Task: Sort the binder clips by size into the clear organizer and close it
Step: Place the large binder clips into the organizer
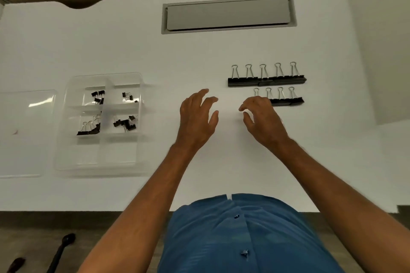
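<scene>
A clear organizer (66,122) lies open on the white table at the left, with black binder clips in its upper compartments; the two nearest compartments hold nothing. Its clear lid (24,133) lies flat to the left of it. On the right, a row of several large black binder clips (267,81) stands in a line, and a shorter row of medium clips (286,100) sits just in front. My right hand (260,121) hovers at the left end of the medium row, fingers apart, holding nothing. My left hand (197,121) is beside it over bare table, fingers spread.
A grey cable hatch (228,14) is set into the table at the back. A white partition (390,51) rises on the right. Below the table's near edge, dark objects (62,250) lie on the floor at the left.
</scene>
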Demonstrator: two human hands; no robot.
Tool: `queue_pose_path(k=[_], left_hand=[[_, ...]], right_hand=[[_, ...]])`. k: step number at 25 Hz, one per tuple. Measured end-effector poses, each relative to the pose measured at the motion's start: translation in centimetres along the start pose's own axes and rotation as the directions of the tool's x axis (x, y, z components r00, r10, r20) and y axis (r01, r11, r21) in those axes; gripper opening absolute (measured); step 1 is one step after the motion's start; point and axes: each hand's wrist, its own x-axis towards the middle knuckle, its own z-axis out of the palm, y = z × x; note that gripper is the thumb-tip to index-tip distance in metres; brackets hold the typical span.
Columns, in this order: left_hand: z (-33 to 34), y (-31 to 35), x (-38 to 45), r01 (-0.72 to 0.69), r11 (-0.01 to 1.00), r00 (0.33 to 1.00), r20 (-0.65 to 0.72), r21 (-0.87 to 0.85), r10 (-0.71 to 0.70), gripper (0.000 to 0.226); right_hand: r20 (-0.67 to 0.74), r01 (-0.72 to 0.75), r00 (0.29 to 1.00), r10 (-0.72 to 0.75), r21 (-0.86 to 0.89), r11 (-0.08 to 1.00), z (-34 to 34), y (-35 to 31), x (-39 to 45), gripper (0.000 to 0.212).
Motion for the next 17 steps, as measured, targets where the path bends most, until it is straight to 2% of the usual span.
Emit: queue_pose_path(k=[4,7,11,17], left_hand=[[3.1,4.9,2.3,-0.085,0.993,0.993,0.071,-0.078,0.091,0.033],[5.6,7.3,4.2,-0.159,0.985,0.973,0.16,-0.071,0.168,0.035],[8.4,8.8,6.2,-0.13,0.989,0.96,0.241,-0.073,0.144,0.039],[10.2,9.0,7.1,-0.086,0.996,0.949,0.302,-0.025,0.089,0.049]], right_hand=[[-0.065,-0.077,0.995,0.074,-0.04,0.996,-3.0,5.8,-0.8,0.021],[-0.093,-0.153,0.985,0.148,-0.057,0.987,-4.9,9.4,-0.6,0.03],[-0.031,-0.229,0.973,0.227,-0.069,0.971,-6.1,12.5,-0.9,0.044],[-0.034,-0.133,0.991,0.129,-0.195,0.972,-5.9,14.6,-1.6,0.041]])
